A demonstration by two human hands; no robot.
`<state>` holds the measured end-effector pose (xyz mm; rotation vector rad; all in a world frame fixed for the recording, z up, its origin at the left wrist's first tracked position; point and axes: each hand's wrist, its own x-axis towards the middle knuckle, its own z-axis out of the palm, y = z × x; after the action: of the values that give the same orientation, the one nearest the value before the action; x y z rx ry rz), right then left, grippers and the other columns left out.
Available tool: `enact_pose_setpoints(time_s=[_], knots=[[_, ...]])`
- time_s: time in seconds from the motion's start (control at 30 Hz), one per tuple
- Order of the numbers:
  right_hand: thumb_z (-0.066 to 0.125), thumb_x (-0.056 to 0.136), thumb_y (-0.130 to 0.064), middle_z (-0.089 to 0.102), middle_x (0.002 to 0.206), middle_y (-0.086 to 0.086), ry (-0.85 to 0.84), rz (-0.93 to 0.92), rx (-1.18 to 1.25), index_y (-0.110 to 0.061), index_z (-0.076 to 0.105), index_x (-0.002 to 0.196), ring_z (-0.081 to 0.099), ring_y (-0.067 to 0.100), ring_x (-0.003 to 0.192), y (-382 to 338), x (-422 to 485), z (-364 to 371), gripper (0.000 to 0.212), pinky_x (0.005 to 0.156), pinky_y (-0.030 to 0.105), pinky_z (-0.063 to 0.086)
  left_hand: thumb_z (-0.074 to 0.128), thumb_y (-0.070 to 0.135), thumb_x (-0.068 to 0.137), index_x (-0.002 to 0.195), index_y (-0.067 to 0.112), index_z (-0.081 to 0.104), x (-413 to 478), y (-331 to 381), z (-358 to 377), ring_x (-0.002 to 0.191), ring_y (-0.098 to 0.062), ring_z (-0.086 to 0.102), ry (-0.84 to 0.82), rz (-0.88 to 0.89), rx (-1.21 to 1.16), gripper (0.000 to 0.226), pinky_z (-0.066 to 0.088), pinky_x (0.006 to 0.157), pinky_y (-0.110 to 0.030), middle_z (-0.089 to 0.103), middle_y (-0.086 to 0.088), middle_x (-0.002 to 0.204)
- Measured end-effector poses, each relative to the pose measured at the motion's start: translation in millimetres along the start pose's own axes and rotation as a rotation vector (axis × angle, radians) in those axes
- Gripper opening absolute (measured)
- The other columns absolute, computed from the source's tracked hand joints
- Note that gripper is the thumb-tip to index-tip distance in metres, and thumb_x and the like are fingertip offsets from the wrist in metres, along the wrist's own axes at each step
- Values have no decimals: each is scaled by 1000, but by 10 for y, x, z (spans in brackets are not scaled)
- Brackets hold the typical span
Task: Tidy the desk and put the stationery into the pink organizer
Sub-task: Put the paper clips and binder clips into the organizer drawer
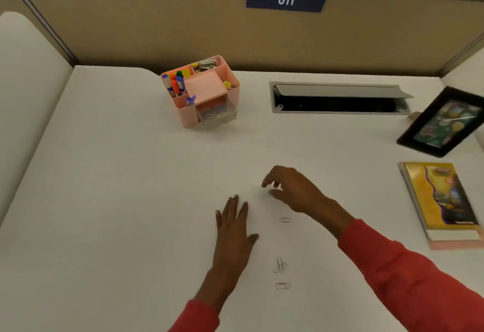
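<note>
Several paper clips (282, 285) lie nearest, just right of the left hand (233, 229), which rests flat with straight fingers. They look light, thin and slippery — best pinched at an edge. Beyond, the right hand (290, 190) hovers loosely curled, with nothing visible in it — the pink organizer (183, 114) is far left.

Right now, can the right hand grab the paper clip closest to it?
Probably yes. That paper clip lies on bare desk right beside the right hand, with nothing covering it or between them. The left hand rests flat off to the side.
</note>
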<state>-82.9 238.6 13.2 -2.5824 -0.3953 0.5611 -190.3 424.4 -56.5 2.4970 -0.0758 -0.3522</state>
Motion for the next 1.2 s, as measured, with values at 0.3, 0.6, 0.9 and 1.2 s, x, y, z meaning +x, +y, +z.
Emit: enact_pose_setpoints(time_s=[0.3, 0.6, 0.9, 1.2], knots=[[61, 92, -13, 59, 94, -4, 114, 95, -147, -18, 59, 98, 54, 16, 89, 305, -695, 653, 8, 74, 30, 43, 71, 24, 90, 158, 15, 19, -50, 37, -27, 152, -12, -12, -38, -19, -46, 86, -5, 125, -44, -5, -1, 167], [55, 95, -13, 57, 96, -4, 109, 166, -93, -23, 61, 92, 55, 14, 86, 186, -500, 623, 12, 72, 28, 47, 71, 26, 89, 158, 18, 16, -57, 44, -22, 152, -11, -13, -28, -20, -58, 88, -5, 125, -45, -7, 1, 166], [58, 95, -3, 70, 99, 7, 462, -123, 181, -10, 73, 101, 59, 14, 85, -941, 1271, -311, 18, 75, 27, 50, 68, 24, 92, 159, 20, 11, -59, 99, -50, 151, -12, -15, 20, -53, -56, 88, -13, 121, -38, -13, 4, 165], [47, 94, -14, 65, 106, 8, 343, 124, 19, -14, 57, 103, 62, 25, 93, -1065, 2189, -411, 14, 62, 24, 44, 89, 32, 67, 153, 16, 32, 18, -35, 118, 151, -19, 2, 9, -31, -27, 104, -9, 118, -37, 13, -7, 165]])
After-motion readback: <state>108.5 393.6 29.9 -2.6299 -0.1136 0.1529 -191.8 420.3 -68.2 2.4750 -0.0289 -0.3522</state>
